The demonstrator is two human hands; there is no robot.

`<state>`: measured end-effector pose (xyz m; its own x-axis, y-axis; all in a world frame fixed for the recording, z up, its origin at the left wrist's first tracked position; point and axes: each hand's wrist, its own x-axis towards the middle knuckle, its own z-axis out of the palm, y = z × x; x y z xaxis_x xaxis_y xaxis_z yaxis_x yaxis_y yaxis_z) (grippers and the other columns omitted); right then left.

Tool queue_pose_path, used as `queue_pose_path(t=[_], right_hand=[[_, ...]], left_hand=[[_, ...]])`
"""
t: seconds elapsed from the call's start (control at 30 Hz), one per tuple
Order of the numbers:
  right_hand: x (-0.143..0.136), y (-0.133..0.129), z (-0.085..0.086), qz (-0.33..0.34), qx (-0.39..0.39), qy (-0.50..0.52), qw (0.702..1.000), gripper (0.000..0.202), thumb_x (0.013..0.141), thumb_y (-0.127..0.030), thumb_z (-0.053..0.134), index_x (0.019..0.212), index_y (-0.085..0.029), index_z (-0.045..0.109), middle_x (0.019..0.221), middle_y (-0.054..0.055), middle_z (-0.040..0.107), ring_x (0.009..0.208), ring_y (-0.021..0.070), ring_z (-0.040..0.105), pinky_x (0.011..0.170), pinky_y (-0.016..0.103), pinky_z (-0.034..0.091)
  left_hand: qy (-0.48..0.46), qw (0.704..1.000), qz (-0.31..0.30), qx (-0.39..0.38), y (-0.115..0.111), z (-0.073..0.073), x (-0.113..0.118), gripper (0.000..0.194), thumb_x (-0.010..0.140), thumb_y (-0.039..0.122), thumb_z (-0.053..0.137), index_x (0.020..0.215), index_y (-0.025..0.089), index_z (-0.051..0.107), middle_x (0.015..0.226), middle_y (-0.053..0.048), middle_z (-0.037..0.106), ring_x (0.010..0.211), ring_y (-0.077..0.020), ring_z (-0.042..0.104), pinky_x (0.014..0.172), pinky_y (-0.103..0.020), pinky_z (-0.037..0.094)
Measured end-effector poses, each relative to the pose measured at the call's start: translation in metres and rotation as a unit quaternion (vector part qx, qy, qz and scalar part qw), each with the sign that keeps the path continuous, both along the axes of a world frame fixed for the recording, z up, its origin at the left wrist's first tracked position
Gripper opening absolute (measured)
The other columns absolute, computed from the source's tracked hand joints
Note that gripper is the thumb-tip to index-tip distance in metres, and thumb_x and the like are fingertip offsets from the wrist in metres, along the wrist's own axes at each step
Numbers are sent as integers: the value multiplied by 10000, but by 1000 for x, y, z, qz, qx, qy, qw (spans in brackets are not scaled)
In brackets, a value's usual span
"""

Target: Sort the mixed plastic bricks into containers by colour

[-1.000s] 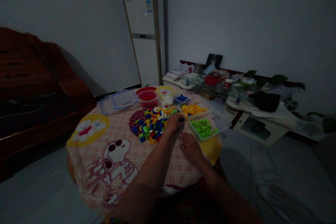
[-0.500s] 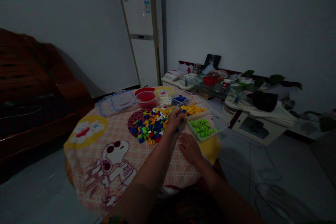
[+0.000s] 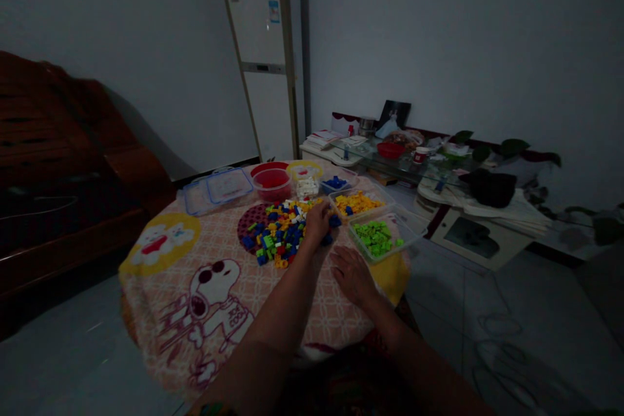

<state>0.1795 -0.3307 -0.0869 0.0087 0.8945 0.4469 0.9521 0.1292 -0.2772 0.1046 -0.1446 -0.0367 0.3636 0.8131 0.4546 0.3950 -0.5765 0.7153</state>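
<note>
Over the right part of a mixed pile of coloured blocks (image 3: 280, 231) is my left hand (image 3: 316, 221), its fingers bent down; whether they hold a block is hidden. My right hand (image 3: 351, 273) lies on the patterned tablecloth (image 3: 292, 318), fingers spread, near the box of green blocks (image 3: 375, 238). Behind that stands a clear box of yellow blocks (image 3: 358, 203), with a blue piece among them. Farther back are a box of blue blocks (image 3: 334, 183) and a heap of white blocks (image 3: 307, 188).
A clear tub (image 3: 272, 185) and a red bowl (image 3: 266, 167) stand at the table's back. Left of them lie blue-edged lids (image 3: 219, 190). A wooden bench (image 3: 73, 143) is on the left, a cluttered glass-topped stand (image 3: 390, 162) at the back right.
My left hand has moved slightly left and back over the pile, away from the yellow blocks' box. My right hand stays nearly where it was.
</note>
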Motion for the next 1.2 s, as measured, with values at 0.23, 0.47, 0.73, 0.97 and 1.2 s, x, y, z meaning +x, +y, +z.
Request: queue_pose_path(t=[0.23, 0.47, 0.73, 0.97, 1.2], right_hand=[[-1, 0, 1, -3, -5, 0, 1000, 393, 930, -200, 523, 1304, -192, 643, 1418, 100, 594, 1346, 245, 488, 1174, 460, 353], [-1, -1, 3, -4, -5, -2, 1000, 381, 936, -202, 514, 1293, -198, 647, 1414, 100, 595, 1351, 241, 484, 1182, 470, 339], [-2, -2, 5, -8, -9, -3, 1000, 386, 925, -194, 530, 1292, -181, 648, 1415, 114, 593, 1339, 250, 493, 1177, 469, 346], [-2, -1, 6, -2, -8, 2, 1000, 381, 919, -187, 539, 1282, -191, 655, 1409, 115, 596, 1330, 248, 497, 1161, 472, 360], [-2, -1, 2, -6, 0, -1, 1000, 359, 922, -186, 544, 1260, -177, 663, 1387, 108, 613, 1325, 250, 501, 1168, 457, 353]], left_hand=[[226, 973, -19, 52, -13, 0, 1, 330, 822, 146, 584, 1106, 176, 749, 1144, -148, 710, 1133, -293, 621, 1045, -397, 442], [246, 968, -15, 49, -20, 5, -1, 332, 796, 208, 652, 1114, 181, 746, 1137, -146, 706, 1125, -311, 613, 1010, -392, 451], [256, 965, -8, 52, -22, 8, -1, 340, 788, 198, 649, 1117, 144, 717, 1137, -153, 697, 1132, -302, 610, 997, -378, 456], [260, 965, -15, 38, -22, 8, -1, 286, 765, 190, 674, 1047, 181, 722, 1100, -98, 706, 1107, -263, 618, 983, -350, 459], [122, 988, -21, 89, -15, 4, 11, 311, 900, 187, 549, 1190, 167, 661, 1197, -116, 684, 1153, -236, 600, 1032, -380, 452]])
